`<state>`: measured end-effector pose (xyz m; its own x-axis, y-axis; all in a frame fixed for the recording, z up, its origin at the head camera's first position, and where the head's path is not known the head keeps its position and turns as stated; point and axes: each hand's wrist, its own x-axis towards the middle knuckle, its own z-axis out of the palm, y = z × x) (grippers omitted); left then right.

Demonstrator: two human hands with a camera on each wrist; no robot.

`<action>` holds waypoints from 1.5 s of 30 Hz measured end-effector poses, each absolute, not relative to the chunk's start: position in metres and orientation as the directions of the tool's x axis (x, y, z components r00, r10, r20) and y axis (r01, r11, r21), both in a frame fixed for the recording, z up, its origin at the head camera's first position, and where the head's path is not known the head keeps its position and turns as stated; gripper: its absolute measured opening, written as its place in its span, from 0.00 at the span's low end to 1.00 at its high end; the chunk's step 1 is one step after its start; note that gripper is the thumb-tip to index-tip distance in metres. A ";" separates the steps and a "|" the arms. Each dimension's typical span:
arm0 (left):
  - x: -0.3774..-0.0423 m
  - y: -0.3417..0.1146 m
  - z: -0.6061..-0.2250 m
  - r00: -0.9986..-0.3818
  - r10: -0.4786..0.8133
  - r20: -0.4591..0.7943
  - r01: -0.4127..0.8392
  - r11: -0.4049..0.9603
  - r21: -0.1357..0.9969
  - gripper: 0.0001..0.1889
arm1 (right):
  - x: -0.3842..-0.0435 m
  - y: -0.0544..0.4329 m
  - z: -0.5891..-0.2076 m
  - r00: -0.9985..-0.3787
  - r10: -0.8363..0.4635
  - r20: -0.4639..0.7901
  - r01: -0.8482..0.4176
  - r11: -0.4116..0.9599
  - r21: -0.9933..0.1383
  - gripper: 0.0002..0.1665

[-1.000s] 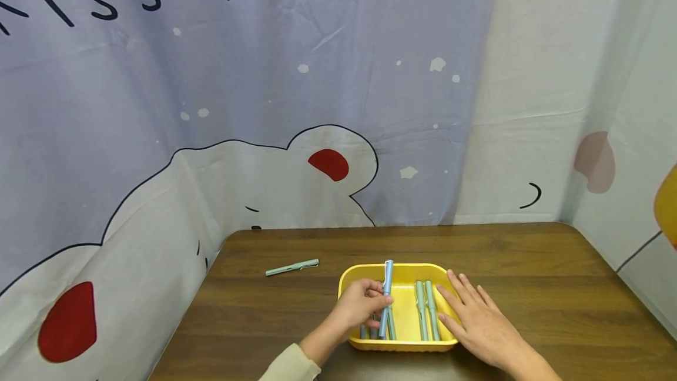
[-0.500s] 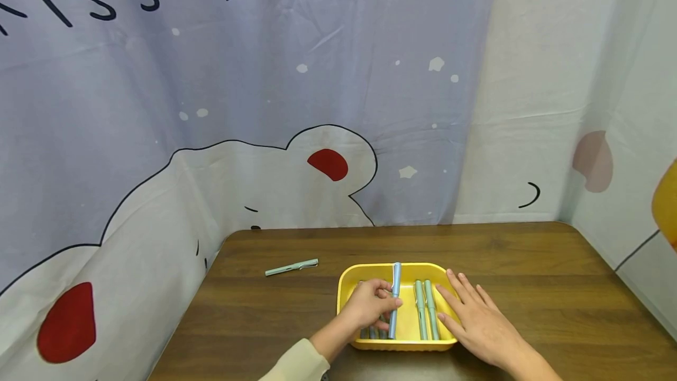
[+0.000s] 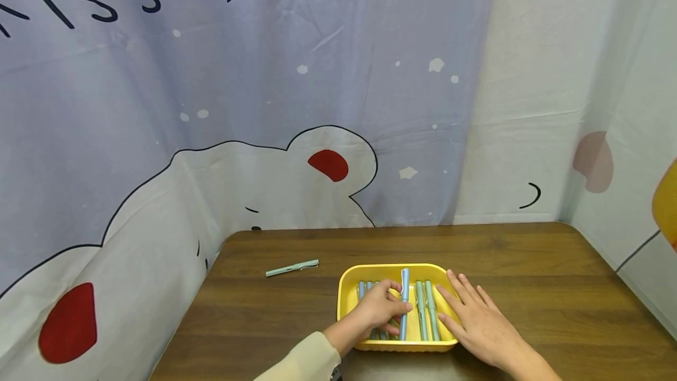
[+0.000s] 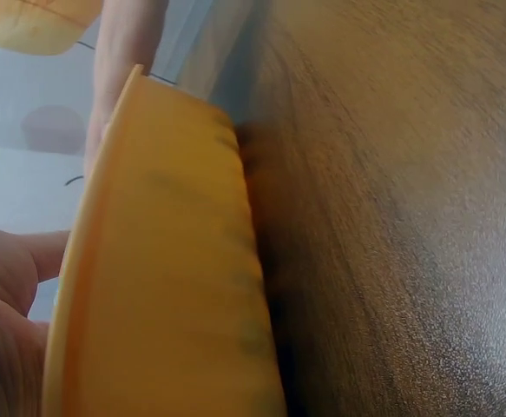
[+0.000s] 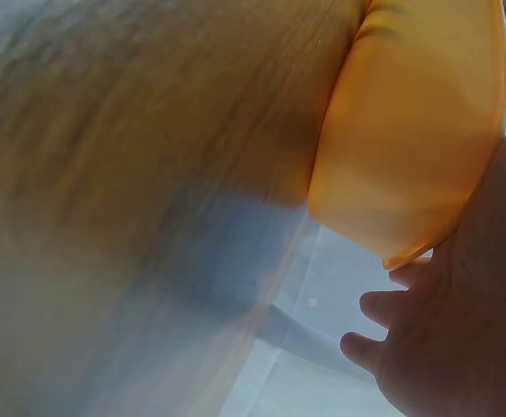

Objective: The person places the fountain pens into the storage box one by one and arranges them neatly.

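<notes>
My left hand (image 3: 376,308) is over the yellow tray (image 3: 344,296) and pinches a light blue pen (image 3: 405,284) between thumb and fingers. The pen lies lengthwise, near the tray's middle. Just right of it are two pale green pens (image 3: 421,310), side by side. More pens, some of them blue (image 3: 362,290), lie at the tray's left, partly hidden under my left hand. My right hand (image 3: 478,325), fingers spread and straight, rests at the tray's right rim. In both wrist views the tray's outer wall (image 4: 166,243) hides most of the work.
A single green pen (image 3: 292,267) lies on the brown wooden table (image 3: 254,322), left of and behind the tray. A printed curtain (image 3: 328,75) hangs behind the table's far edge.
My left hand has moved right with the blue pen and lowered it into the tray, uncovering pens at the left. The right hand has stayed at the rim.
</notes>
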<state>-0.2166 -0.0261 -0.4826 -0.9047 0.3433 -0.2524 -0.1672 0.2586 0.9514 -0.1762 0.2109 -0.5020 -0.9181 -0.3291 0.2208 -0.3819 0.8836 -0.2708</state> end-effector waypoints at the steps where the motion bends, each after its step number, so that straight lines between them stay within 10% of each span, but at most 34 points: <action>1: -0.216 -0.025 -0.483 -0.903 0.343 -0.258 -0.171 0.263 0.950 0.17 | -0.176 0.211 -0.502 -0.918 -0.330 0.219 -0.382 0.883 -0.272 0.33; 28: -0.226 -0.001 -0.488 -0.915 0.293 -0.279 -0.066 0.573 0.817 0.06 | -0.177 0.212 -0.503 -0.910 -0.336 0.242 -0.392 0.888 -0.240 0.32; 45: -0.229 0.006 -0.485 -0.916 0.298 -0.270 0.042 0.737 0.674 0.18 | -0.178 0.212 -0.503 -0.910 -0.338 0.240 -0.394 0.886 -0.247 0.32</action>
<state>-0.2286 0.0058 -0.4847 -0.9155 0.2984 -0.2697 0.0417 0.7374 0.6742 -0.1776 0.2125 -0.5026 -0.9102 -0.3378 0.2398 -0.3936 0.8856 -0.2467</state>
